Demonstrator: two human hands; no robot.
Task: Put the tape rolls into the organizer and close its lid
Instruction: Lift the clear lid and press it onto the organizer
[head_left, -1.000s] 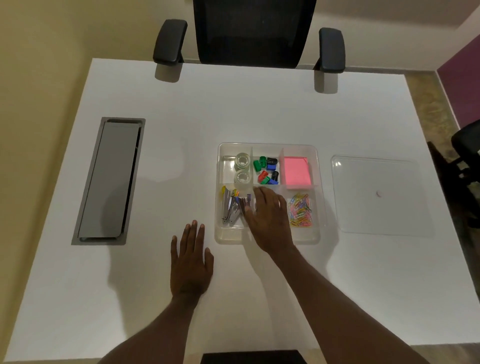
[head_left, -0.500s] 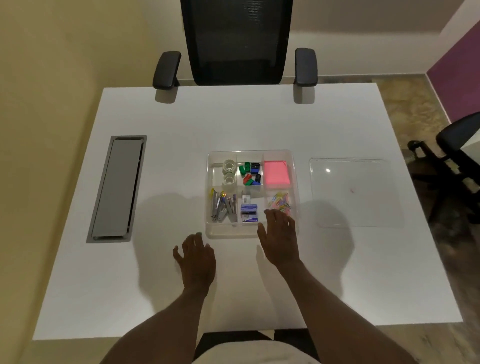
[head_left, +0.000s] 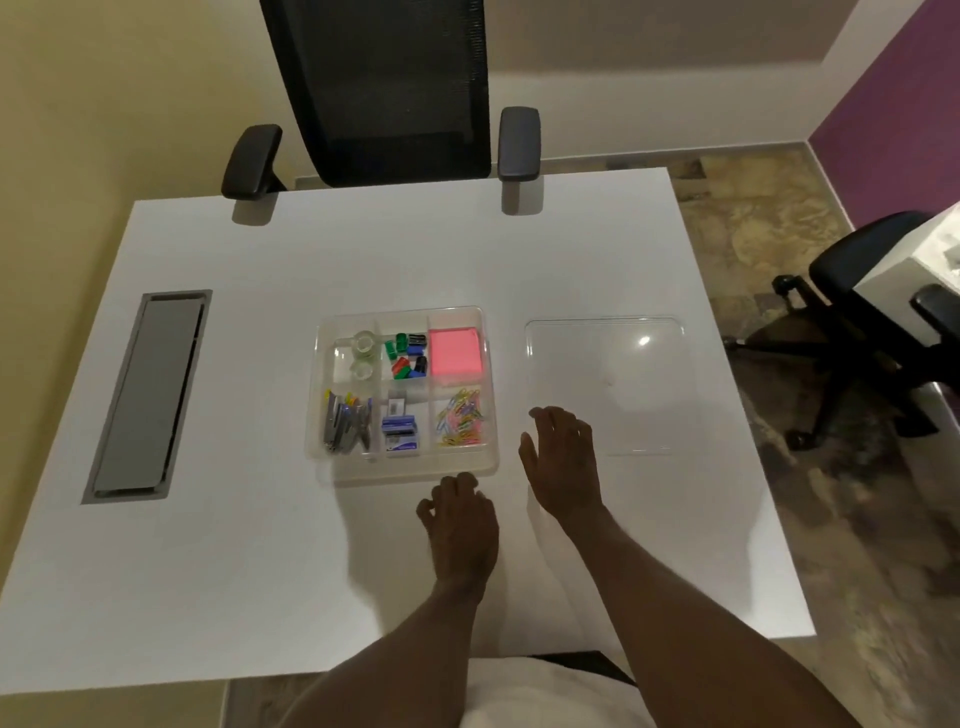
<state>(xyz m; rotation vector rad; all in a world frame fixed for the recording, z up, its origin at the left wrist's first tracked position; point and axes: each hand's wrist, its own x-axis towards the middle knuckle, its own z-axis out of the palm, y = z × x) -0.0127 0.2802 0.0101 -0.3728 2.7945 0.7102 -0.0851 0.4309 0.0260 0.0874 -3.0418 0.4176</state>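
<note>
A clear plastic organizer (head_left: 405, 470) sits mid-table with no lid on it. Two clear tape rolls (head_left: 365, 343) (head_left: 362, 369) lie in its far-left compartment. The clear lid (head_left: 605, 382) lies flat on the table to the organizer's right. My right hand (head_left: 561, 457) hovers open between the organizer and the lid, fingertips at the lid's near-left corner, holding nothing. My left hand (head_left: 460, 525) rests just in front of the organizer's near-right corner, fingers loosely curled, empty.
The organizer also holds coloured clips (head_left: 408, 353), a pink note pad (head_left: 456, 351), paper clips (head_left: 462, 418), staplers (head_left: 345, 421) and staple boxes (head_left: 400, 431). A grey cable hatch (head_left: 148, 395) is set in the white table (head_left: 260, 571). Black chairs stand behind (head_left: 384, 88) and at right (head_left: 872, 312).
My right hand left the organizer's near compartments and moved right toward the lid. My left hand shifted right to the organizer's near-right corner and curled. The camera pulled back.
</note>
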